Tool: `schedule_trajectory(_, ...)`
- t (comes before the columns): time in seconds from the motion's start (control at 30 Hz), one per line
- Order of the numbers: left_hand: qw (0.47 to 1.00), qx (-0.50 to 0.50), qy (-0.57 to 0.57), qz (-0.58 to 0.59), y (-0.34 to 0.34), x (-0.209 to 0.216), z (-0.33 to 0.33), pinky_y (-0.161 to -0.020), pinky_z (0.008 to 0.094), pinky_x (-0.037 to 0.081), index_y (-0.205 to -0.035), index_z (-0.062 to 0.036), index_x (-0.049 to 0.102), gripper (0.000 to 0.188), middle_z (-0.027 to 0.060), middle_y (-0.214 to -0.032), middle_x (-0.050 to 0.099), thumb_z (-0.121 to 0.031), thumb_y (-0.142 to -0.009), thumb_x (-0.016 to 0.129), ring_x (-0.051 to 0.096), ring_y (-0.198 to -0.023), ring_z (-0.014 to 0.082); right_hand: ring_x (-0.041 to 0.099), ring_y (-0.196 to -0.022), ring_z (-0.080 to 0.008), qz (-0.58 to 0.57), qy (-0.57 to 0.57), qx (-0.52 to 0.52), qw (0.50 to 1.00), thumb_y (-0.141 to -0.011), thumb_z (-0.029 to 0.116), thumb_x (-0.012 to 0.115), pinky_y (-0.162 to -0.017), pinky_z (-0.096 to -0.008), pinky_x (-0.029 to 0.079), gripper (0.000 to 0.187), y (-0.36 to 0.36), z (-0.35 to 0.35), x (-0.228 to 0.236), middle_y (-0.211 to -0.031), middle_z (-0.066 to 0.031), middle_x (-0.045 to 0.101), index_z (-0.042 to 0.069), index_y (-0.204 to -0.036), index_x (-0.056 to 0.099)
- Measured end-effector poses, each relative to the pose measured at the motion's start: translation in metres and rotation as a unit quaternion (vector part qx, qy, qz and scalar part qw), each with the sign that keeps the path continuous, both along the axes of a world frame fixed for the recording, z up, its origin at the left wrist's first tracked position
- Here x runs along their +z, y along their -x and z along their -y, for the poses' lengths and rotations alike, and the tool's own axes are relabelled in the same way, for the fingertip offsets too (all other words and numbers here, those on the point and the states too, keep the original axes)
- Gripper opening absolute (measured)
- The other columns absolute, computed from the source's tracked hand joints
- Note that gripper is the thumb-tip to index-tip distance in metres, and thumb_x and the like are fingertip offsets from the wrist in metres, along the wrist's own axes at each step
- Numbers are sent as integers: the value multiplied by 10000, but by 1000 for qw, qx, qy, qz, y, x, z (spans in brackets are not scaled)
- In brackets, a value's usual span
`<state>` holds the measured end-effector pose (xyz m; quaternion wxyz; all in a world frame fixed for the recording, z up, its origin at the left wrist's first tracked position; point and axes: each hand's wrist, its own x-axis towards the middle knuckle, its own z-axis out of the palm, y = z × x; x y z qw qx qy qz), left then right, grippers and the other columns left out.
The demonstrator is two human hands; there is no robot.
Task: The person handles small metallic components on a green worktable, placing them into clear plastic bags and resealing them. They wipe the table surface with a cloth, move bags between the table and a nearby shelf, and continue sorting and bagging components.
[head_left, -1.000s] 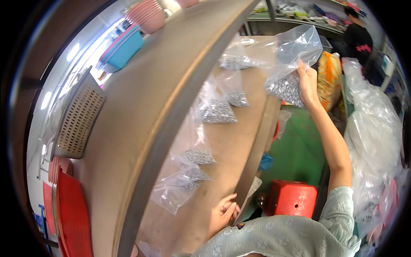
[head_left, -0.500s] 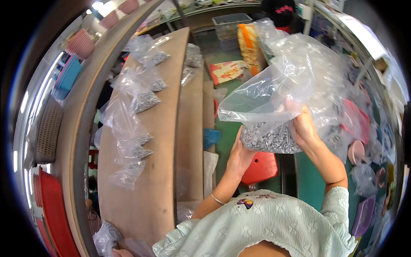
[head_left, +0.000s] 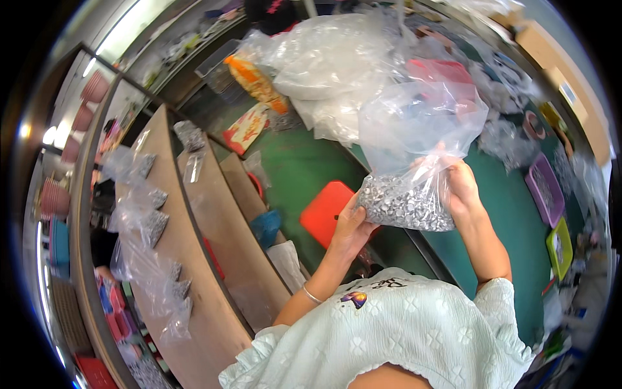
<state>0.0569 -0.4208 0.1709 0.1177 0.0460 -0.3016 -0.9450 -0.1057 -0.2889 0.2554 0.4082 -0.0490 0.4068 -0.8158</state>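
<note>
A clear plastic bag [head_left: 407,202] with many small silver metal-looking pieces in its bottom is held up in front of me. My left hand [head_left: 353,225] is closed on the bag's lower left corner. My right hand [head_left: 459,187] grips its right side, fingers around the plastic above the pieces. The bag's upper part stands loose and puffed out above my hands. What exactly the pieces are is too small to tell. Some of my fingers are hidden behind the bag.
On the left, a wooden shelf [head_left: 197,311] bears several similar filled bags [head_left: 154,228]. A red stool [head_left: 327,211] stands below my left hand. The green table [head_left: 499,227] on the right carries a big heap of clear plastic bags [head_left: 337,58], a purple tray [head_left: 544,188] and a yellow-green tray [head_left: 558,247].
My view has swung to the right, with the shelf now farther left and more of the green table showing. Both hands still hold the bag, now in front of the table.
</note>
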Motion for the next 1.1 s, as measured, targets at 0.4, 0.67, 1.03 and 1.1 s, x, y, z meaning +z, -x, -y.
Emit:
schedule_trajectory(0.4, 973, -199, -85, 78, 10, -28, -130, -895, 390, 447, -1249, -12, 378, 445, 96, -1144, 524, -174, -866, 537, 539, -1030, 193, 541, -962, -335, 146, -37, -310, 939, -899, 209, 463, -862, -434, 458, 379, -47, -181, -36, -1041, -256, 509, -120, -1074, 393)
schedule_trajectory(0.67, 941, -276, -83, 180, 42, -80, -218, -874, 396, 455, -1183, -33, 450, 383, 80, -1081, 561, -208, -859, 556, 556, -990, 195, 490, -1059, -354, 296, -12, -409, 863, -927, 199, 378, -916, -472, 410, 315, -31, -291, -107, -1155, -235, 473, -54, -1114, 391)
schedule_trajectory(1.03, 884, -284, -44, 367, 129, -178, -346, -854, 419, 463, -1129, -32, 486, 380, 91, -1037, 571, -180, -807, 624, 568, -949, 226, 503, -1061, -327, 392, 21, -421, 817, -949, 191, 225, -867, -416, 438, 379, 30, -443, -295, -1171, -210, 500, -54, -1190, 384)
schedule_trajectory(1.1, 872, -282, -53, 395, 139, -192, -359, -844, 418, 471, -1098, -27, 503, 355, 87, -1029, 572, -169, -799, 634, 570, -938, 233, 500, -1068, -314, 383, -10, -437, 814, -956, 218, 196, -838, -381, 456, 424, 36, -452, -307, -1181, -208, 498, -74, -1200, 383)
